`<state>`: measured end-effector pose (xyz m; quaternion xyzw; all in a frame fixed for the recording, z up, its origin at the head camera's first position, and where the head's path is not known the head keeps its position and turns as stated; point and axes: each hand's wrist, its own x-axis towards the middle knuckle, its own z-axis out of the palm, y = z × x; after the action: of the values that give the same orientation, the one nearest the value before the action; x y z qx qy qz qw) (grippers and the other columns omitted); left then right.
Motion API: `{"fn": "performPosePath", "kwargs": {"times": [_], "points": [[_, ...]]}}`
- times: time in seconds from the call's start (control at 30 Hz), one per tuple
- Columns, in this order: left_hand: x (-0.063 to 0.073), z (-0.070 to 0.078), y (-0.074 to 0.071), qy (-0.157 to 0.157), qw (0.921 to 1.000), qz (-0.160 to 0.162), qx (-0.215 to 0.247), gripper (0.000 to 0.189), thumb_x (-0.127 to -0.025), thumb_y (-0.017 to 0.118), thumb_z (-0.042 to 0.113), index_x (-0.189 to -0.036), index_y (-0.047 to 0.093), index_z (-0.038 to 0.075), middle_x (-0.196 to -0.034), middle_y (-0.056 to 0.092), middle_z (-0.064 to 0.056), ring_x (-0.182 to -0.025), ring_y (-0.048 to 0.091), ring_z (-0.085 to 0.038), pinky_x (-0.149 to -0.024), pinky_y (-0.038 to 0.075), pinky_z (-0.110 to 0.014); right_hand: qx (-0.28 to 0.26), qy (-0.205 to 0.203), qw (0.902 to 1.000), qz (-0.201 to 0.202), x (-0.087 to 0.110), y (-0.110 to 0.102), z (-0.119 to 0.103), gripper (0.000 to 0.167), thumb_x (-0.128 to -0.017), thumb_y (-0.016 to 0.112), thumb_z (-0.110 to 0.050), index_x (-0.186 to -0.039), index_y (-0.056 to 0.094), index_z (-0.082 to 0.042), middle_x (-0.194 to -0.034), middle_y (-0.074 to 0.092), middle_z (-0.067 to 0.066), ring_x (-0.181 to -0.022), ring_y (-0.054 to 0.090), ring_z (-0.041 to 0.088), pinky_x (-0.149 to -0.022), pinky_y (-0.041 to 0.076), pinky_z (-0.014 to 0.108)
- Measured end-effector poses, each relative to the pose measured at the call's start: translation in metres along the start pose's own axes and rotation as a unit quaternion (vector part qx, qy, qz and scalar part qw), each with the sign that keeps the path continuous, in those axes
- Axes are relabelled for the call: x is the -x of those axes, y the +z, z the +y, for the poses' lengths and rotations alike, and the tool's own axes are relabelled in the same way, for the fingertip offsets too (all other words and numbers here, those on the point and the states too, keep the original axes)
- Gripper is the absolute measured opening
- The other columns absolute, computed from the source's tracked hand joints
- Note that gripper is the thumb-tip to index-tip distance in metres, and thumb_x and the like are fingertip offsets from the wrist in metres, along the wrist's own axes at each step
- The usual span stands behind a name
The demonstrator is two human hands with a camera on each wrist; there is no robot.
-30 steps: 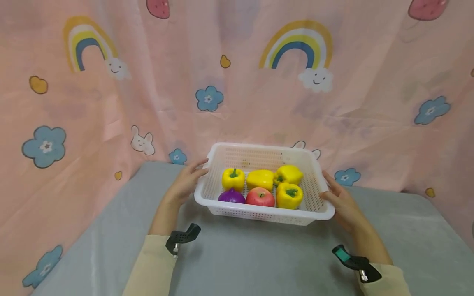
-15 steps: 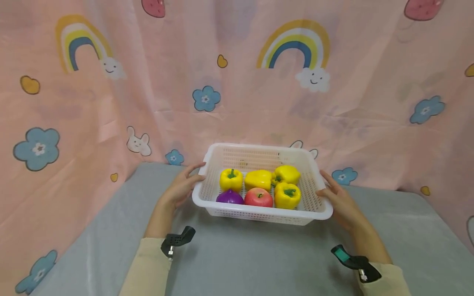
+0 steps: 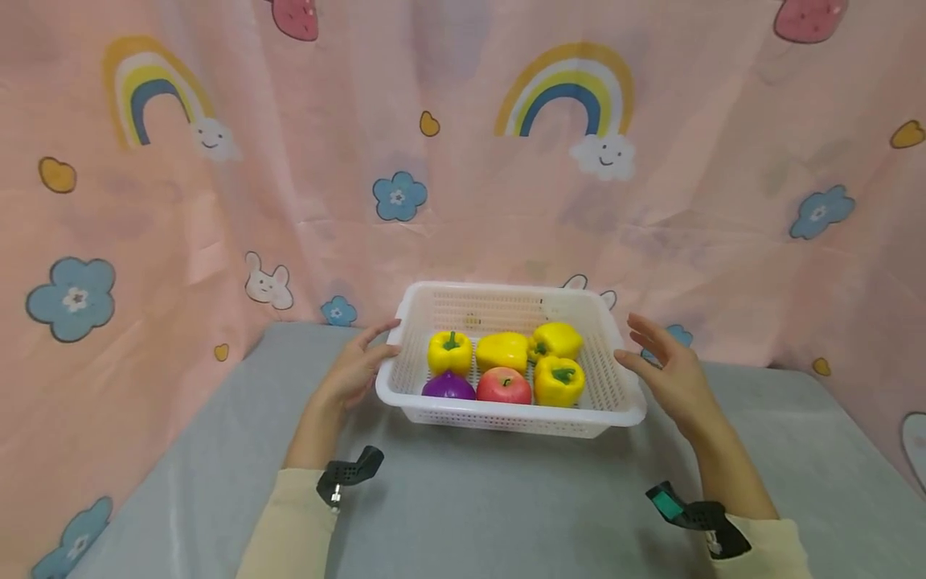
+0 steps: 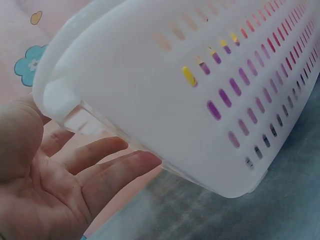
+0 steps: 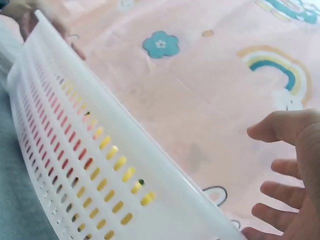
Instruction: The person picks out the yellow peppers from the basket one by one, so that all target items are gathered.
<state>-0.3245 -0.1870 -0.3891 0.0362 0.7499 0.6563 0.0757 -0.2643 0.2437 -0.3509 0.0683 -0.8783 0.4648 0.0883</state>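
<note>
A white plastic basket with slotted walls stands on the grey table. In it lie several yellow bell peppers, a red apple and a purple, onion-shaped piece. My left hand holds the basket's left end by the rim. In the left wrist view its fingers lie under the rim against the end wall, and the thumb tip is hidden behind the rim. Off the basket's right end, my right hand has its fingers spread and holds nothing, a small gap from the rim.
A pink curtain printed with rainbows and flowers hangs right behind the basket. The grey tabletop extends in front and to both sides. Black straps sit on both wrists.
My right hand has let go of the basket's right rim and moved slightly away, fingers spreading. The left hand stays on the left rim. The head view has shifted a little.
</note>
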Motion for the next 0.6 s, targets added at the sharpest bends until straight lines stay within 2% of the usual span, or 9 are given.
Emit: {"fn": "performPosePath", "kwargs": {"times": [0.1, 0.17, 0.27, 0.43, 0.6], "points": [[0.0, 0.001, 0.0, -0.006, 1.0, 0.005, 0.002, 0.057, -0.101, 0.057, 0.019, -0.155, 0.039, 0.023, -0.156, 0.043, -0.018, -0.132, 0.056, -0.039, -0.103, 0.053, -0.048, 0.006, -0.03, 0.9995, -0.003, 0.001, 0.004, -0.01, 0.073, -0.099, 0.065, -0.031, -0.159, 0.03, -0.011, -0.163, 0.034, 0.021, -0.143, 0.039, 0.051, -0.105, 0.04, 0.072], [0.0, 0.001, 0.001, -0.008, 0.9999, 0.005, 0.005, 0.058, -0.101, 0.057, 0.019, -0.156, 0.038, 0.023, -0.156, 0.043, -0.018, -0.132, 0.056, -0.039, -0.104, 0.052, -0.048, 0.013, -0.041, 0.9989, -0.019, 0.0, 0.006, -0.016, 0.073, -0.098, 0.067, -0.03, -0.159, 0.031, -0.01, -0.163, 0.034, 0.021, -0.143, 0.04, 0.051, -0.105, 0.042, 0.069], [0.0, 0.003, 0.001, -0.01, 0.9999, 0.003, 0.011, 0.058, -0.102, 0.056, 0.02, -0.157, 0.037, 0.024, -0.156, 0.043, -0.019, -0.132, 0.056, -0.04, -0.104, 0.053, -0.048, 0.006, -0.04, 0.9982, -0.044, -0.003, 0.012, -0.023, 0.081, -0.096, 0.069, -0.031, -0.161, 0.025, -0.012, -0.164, 0.033, 0.02, -0.146, 0.037, 0.047, -0.108, 0.041, 0.067], [0.0, 0.003, 0.0, -0.015, 0.9997, 0.0, 0.016, 0.059, -0.102, 0.057, 0.021, -0.157, 0.037, 0.025, -0.156, 0.043, -0.02, -0.132, 0.056, -0.04, -0.103, 0.053, -0.047, -0.012, -0.024, 0.9982, -0.054, -0.013, 0.024, -0.028, 0.096, -0.092, 0.073, -0.027, -0.164, 0.011, -0.018, -0.164, 0.029, 0.022, -0.147, 0.036, 0.047, -0.108, 0.041, 0.065], [0.0, 0.002, 0.0, -0.022, 0.9995, 0.0, 0.023, 0.059, -0.102, 0.057, 0.02, -0.157, 0.037, 0.024, -0.156, 0.042, -0.019, -0.133, 0.055, -0.039, -0.105, 0.052, -0.047, -0.021, -0.016, 0.9977, -0.062, -0.022, 0.032, -0.027, 0.095, -0.089, 0.075, -0.023, -0.163, 0.016, -0.016, -0.164, 0.03, 0.022, -0.148, 0.034, 0.047, -0.11, 0.039, 0.066]]}}
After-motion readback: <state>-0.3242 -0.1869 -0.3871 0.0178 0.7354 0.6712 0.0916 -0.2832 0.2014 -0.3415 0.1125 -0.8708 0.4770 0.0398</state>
